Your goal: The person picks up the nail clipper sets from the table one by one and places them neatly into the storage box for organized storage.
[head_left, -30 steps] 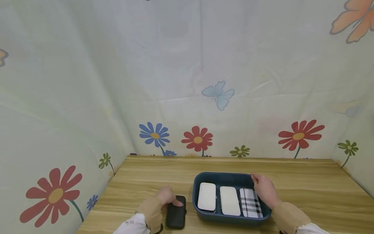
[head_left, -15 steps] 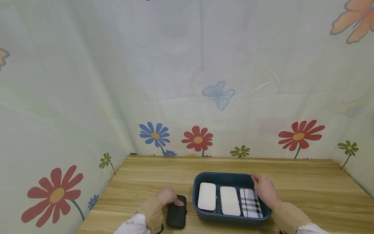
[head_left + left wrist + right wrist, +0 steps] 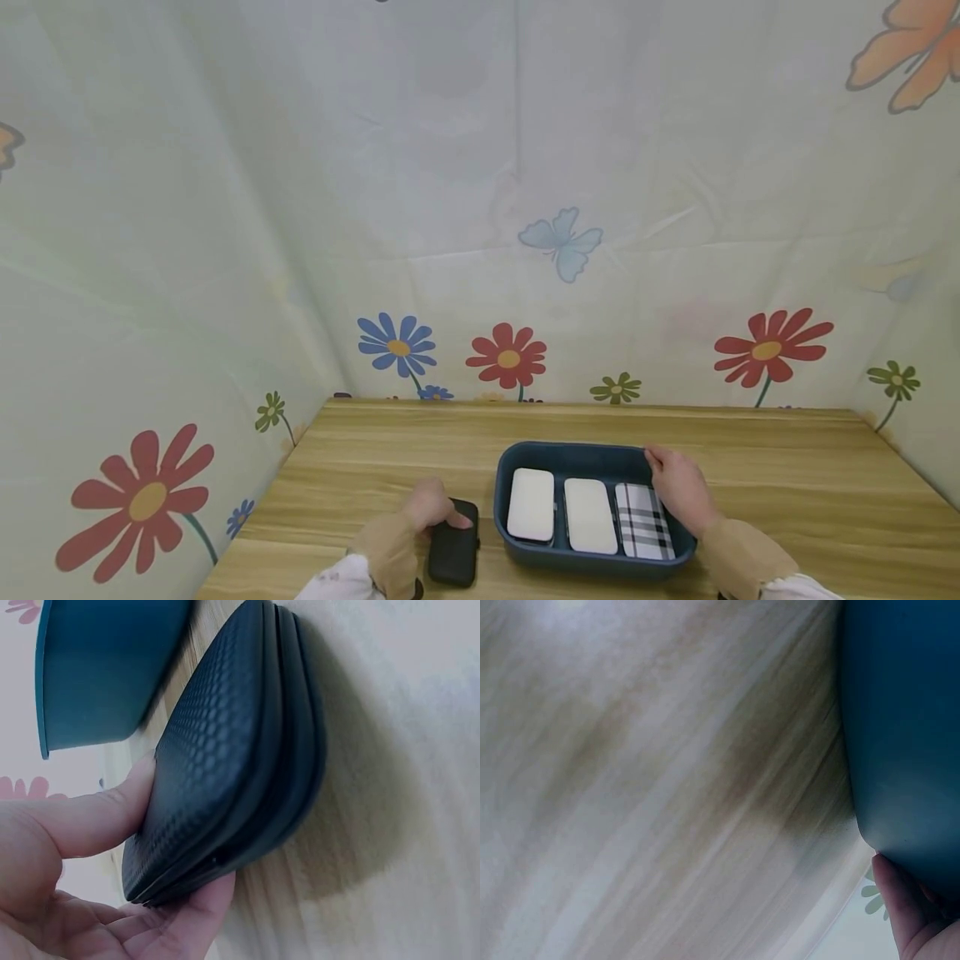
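Note:
Left of the bin in the head view, my left hand (image 3: 427,505) grips a black zip case (image 3: 453,550). Its thumb lies on the textured top and its fingers curl under the edge in the left wrist view, where the case (image 3: 202,750) looks tilted above the tabletop. My right hand (image 3: 682,490) pinches the rim of a dark blue bin (image 3: 592,565) at its far right corner. In the right wrist view only part of that hand (image 3: 922,922) shows against the bin's outer wall. Two white cases (image 3: 531,504) and a plaid case (image 3: 645,521) stand in a row inside the bin.
The wood-grain table (image 3: 420,433) carries the bin and meets a hanging cloth (image 3: 450,167) printed with flowers and butterflies at its back and sides. A narrow strip of tabletop separates the black case from the bin's left wall.

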The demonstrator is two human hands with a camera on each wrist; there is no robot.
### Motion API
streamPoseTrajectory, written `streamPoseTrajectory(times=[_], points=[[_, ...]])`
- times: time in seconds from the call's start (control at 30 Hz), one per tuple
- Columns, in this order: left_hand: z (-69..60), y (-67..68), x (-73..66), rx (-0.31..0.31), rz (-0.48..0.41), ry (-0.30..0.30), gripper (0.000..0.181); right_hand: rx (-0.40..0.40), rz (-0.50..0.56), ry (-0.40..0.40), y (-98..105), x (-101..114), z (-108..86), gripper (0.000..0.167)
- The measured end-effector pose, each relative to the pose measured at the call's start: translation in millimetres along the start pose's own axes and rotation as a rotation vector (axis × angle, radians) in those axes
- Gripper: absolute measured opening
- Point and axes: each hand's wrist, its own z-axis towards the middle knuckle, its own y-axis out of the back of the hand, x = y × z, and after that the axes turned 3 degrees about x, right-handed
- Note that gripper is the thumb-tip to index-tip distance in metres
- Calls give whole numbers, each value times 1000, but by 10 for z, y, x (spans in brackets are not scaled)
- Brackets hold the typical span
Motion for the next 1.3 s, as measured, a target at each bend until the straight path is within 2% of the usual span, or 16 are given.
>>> streamPoseTrajectory(times=[0.17, 0.37, 0.8, 1.0, 1.13, 1.3], points=[[-13, 0, 36, 1, -57, -30, 38, 7, 5, -3, 13, 22, -16, 25], [-28, 15, 41, -14, -25, -52, 41, 3, 3, -1, 32, 60, -32, 24], [4, 6, 64, -37, -28, -28, 52, -13, -4, 11, -13, 17, 1, 25], [-26, 28, 54, -36, -46, -26, 52, -5, -3, -1, -10, 19, -3, 25], [10, 30, 85, -38, -54, -21, 54, 3, -6, -7, 8, 29, -4, 25], [-10, 48, 64, -37, -62, 8, 50, 4, -7, -12, 18, 37, -5, 25]])
